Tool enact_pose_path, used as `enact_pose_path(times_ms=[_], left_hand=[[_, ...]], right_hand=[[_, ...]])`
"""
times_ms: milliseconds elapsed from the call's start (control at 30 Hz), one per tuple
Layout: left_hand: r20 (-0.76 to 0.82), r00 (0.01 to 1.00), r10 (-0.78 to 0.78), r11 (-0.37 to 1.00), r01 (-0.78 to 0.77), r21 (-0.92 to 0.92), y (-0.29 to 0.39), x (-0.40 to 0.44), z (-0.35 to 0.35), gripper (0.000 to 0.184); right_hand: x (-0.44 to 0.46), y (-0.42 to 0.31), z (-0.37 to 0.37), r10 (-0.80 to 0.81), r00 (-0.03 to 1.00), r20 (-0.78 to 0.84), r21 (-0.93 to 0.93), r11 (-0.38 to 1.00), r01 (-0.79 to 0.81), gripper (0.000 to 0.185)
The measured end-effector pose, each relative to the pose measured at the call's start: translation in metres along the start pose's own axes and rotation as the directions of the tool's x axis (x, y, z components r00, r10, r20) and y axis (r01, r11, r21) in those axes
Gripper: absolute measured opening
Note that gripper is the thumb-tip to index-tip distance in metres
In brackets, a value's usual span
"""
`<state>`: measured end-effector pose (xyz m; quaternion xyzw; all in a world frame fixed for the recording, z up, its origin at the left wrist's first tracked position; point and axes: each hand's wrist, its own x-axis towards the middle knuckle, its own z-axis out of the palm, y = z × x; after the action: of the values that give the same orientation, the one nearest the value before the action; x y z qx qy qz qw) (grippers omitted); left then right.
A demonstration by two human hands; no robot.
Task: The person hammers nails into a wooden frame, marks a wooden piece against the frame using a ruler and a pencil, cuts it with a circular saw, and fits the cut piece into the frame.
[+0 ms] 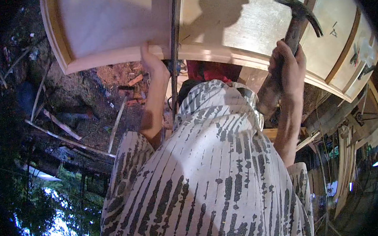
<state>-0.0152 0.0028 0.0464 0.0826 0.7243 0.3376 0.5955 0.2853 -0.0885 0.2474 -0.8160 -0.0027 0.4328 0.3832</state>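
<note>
A large pale wooden panel with a raised frame (107,58) spans the top of the head view. My left hand (153,63) grips its near edge, with the thumb up against the rim and the other fingers hidden. Beside that hand a dark, narrow bar (174,36) runs across the panel's edge. My right hand (290,68) is closed around the handle of a claw hammer (297,14), its head raised over the right part of the panel. A few nails (334,29) lie on the panel to the right of the hammer.
Crosswise wooden strips (345,48) divide the panel. Small items, too unclear to name, lie near its right end. Wood scraps (135,80) litter the ground at left, near thin poles (118,124). Long timber strips (345,164) stand at right.
</note>
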Motion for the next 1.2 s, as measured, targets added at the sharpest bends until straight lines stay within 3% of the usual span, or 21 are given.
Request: enact_pose_path(times_ms=[33, 67, 100, 167, 267, 333, 400, 467, 500, 567, 633, 667, 700, 800, 867, 933, 967, 1033, 1100, 1167, 1200], left_hand=[[0.003, 1.000, 0.015, 1.000, -0.015, 0.019, -0.003, 0.004, -0.002, 0.045], [0.012, 0.999, 0.033, 0.999, -0.033, 0.035, -0.003, 0.002, -0.005, 0.045], [0.014, 0.999, 0.035, 0.999, -0.035, 0.040, 0.002, -0.002, -0.002, 0.045], [-0.028, 0.999, -0.019, 0.997, 0.022, 0.079, 0.016, -0.017, 0.009, 0.046], [0.038, 0.999, -0.028, 1.000, 0.028, 0.012, 0.011, -0.010, 0.008, 0.047], [0.009, 1.000, -0.008, 0.999, 0.008, 0.032, 0.009, -0.012, 0.003, 0.046], [-0.005, 1.000, 0.026, 0.999, -0.025, 0.032, 0.013, -0.018, 0.013, 0.046], [-0.086, 0.995, 0.052, 0.996, -0.045, 0.072, 0.022, -0.033, 0.025, 0.045], [-0.081, 0.995, 0.060, 0.997, -0.055, 0.060, 0.022, -0.027, 0.024, 0.045], [0.033, 0.998, -0.055, 0.998, 0.054, 0.022, 0.018, -0.019, 0.012, 0.043], [0.061, 0.998, -0.018, 1.000, 0.017, 0.012, 0.018, -0.024, 0.016, 0.041], [0.064, 0.997, 0.033, 0.999, -0.032, -0.015, 0.019, -0.022, 0.019, 0.039], [0.060, 0.998, 0.027, 1.000, -0.026, -0.008, 0.017, -0.023, 0.018, 0.039], [0.009, 1.000, 0.011, 1.000, -0.011, 0.012, 0.012, -0.017, 0.014, 0.039], [-0.031, 1.000, -0.001, 0.998, 0.003, 0.055, 0.004, -0.007, 0.007, 0.044], [-0.030, 0.999, 0.013, 0.998, -0.012, 0.055, 0.003, -0.003, 0.005, 0.047], [-0.026, 0.999, 0.018, 0.998, -0.016, 0.063, 0.002, -0.001, 0.006, 0.049], [0.025, 0.999, -0.035, 0.999, 0.034, 0.035, 0.012, -0.018, 0.006, 0.049], [0.077, 0.995, -0.058, 0.998, 0.060, -0.023, 0.012, -0.010, 0.017, 0.049], [0.040, 0.999, -0.025, 0.999, 0.026, -0.022, 0.004, -0.006, 0.008, 0.049], [0.024, 1.000, -0.013, 1.000, 0.014, -0.019, 0.005, -0.009, 0.005, 0.049]], right_hand=[[-0.003, 0.005, 0.014, 0.115, 0.992, -0.054, -0.080, 0.990, -0.120, 0.020], [-0.002, 0.043, 0.019, 0.099, 0.995, 0.005, -0.275, 0.957, -0.093, 0.028], [-0.017, 0.047, 0.038, 0.053, 0.972, 0.227, -0.413, 0.909, 0.047, 0.034], [-0.038, 0.056, 0.046, 0.045, 0.905, 0.423, -0.502, 0.843, 0.193, 0.041], [-0.041, 0.006, 0.018, 0.301, 0.924, 0.237, -0.284, 0.931, -0.231, 0.057], [-0.031, -0.016, -0.007, 0.180, 0.983, -0.023, -0.166, 0.969, -0.181, 0.033], [0.002, 0.001, -0.034, 0.006, 0.999, -0.042, -0.041, 0.999, -0.008, 0.025], [-0.002, 0.025, 0.001, 0.115, 0.987, -0.109, -0.098, 0.987, -0.126, 0.024], [-0.007, 0.066, 0.023, -0.380, 0.922, 0.078, -0.433, 0.820, 0.374, 0.024], [-0.028, 0.085, 0.055, -0.304, 0.875, 0.376, -0.451, 0.765, 0.460, 0.029], [-0.029, 0.055, 0.036, 0.150, 0.921, 0.359, -0.287, 0.957, -0.044, 0.036], [-0.030, 0.040, 0.025, 0.366, 0.873, 0.322, -0.220, 0.926, -0.307, 0.040], [-0.031, 0.035, 0.010, 0.189, 0.975, 0.117, -0.302, 0.942, -0.147, 0.034], [-0.007, -0.004, -0.025, 0.037, 0.999, -0.004, -0.075, 0.996, -0.038, 0.025], [-0.003, 0.009, 0.001, 0.124, 0.981, -0.146, -0.038, 0.991, -0.131, 0.029], [-0.013, 0.078, 0.035, -0.242, 0.960, 0.141, -0.465, 0.840, 0.280, 0.024], [-0.027, 0.089, 0.053, -0.167, 0.936, 0.310, -0.461, 0.834, 0.302, 0.032], [-0.043, 0.059, 0.052, 0.368, 0.824, 0.430, -0.363, 0.906, -0.215, 0.053], [-0.031, 0.037, 0.018, 0.375, 0.862, 0.342, -0.272, 0.917, -0.292, 0.046], [-0.025, 0.020, -0.007, 0.117, 0.992, 0.050, -0.218, 0.970, -0.104, 0.025], [-0.011, 0.013, -0.028, 0.215, 0.975, 0.058, -0.133, 0.969, -0.206, 0.020]])
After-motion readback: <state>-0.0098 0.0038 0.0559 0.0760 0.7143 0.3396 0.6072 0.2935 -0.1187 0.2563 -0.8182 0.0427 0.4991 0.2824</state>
